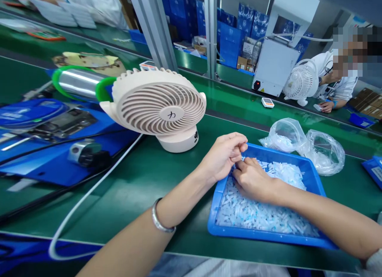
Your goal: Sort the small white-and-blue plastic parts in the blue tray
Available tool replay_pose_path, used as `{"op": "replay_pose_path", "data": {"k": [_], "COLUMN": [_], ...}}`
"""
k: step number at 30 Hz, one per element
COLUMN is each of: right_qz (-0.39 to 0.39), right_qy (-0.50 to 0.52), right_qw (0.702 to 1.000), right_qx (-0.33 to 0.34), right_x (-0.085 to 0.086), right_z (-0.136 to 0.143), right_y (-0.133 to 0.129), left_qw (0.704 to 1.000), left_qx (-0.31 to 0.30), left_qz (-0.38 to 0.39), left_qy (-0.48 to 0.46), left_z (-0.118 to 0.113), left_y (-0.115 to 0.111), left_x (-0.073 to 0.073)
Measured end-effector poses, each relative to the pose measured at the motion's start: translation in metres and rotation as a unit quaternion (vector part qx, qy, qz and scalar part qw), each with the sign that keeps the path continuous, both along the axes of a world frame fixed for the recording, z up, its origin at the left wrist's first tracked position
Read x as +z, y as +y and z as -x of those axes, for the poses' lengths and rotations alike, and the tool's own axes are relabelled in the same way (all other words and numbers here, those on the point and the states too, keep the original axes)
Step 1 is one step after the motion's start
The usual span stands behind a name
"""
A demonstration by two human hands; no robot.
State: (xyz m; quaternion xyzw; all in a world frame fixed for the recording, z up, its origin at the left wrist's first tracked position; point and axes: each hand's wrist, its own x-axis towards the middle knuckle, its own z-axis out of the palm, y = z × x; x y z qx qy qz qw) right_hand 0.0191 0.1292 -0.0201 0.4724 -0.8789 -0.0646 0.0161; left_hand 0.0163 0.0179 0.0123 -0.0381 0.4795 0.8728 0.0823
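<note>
- Green tabletop [179, 185]: fan [161, 106] left, 2 bags [326, 157] behind blue tray [253, 234].
- Gap between fan and tray.
- Left hand [223, 155], right hand [255, 179] curled by white pieces [262, 217]; can't tell what's held.

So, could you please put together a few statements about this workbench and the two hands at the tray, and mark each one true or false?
1. The right hand has its fingers among the small white and blue pieces. True.
2. The silver bracelet is on the right wrist. False: the silver bracelet is on the left one.
3. The left hand is close beside the right hand, with its fingers curled. True.
4. The beige fan stands to the right of the blue tray. False: the beige fan stands to the left of the blue tray.
5. Clear plastic bags lie just beyond the far side of the blue tray. True.
</note>
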Motion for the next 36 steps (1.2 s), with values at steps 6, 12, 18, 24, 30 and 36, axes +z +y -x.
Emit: {"op": "replay_pose_path", "data": {"k": [6,12,18,24,30,36], "right_qz": [-0.024,-0.042,0.234,0.459,0.453,0.432], "right_qy": [-0.013,-0.014,0.047,0.080,0.113,0.123], "right_qw": [1.000,0.999,0.971,0.885,0.884,0.893], "right_qx": [-0.006,0.004,-0.018,-0.024,-0.007,0.005], "right_x": [0.006,0.003,0.025,0.038,0.033,0.034], "right_z": [-0.008,-0.011,-0.006,0.003,0.004,0.004], "right_y": [0.002,0.002,0.013,0.028,0.028,0.027], "left_qw": [1.000,1.000,1.000,0.994,0.986,0.983], "left_qx": [-0.004,-0.003,-0.006,-0.091,-0.136,-0.156], "left_qz": [-0.025,-0.019,-0.015,0.029,0.069,0.075], "left_qy": [0.003,-0.001,0.014,0.050,0.060,0.053], "left_z": [0.002,0.000,-0.001,-0.002,-0.004,-0.003], "left_y": [-0.001,-0.002,-0.003,-0.003,-0.004,-0.005], "left_x": [0.000,0.002,-0.001,-0.002,0.000,0.000]}}
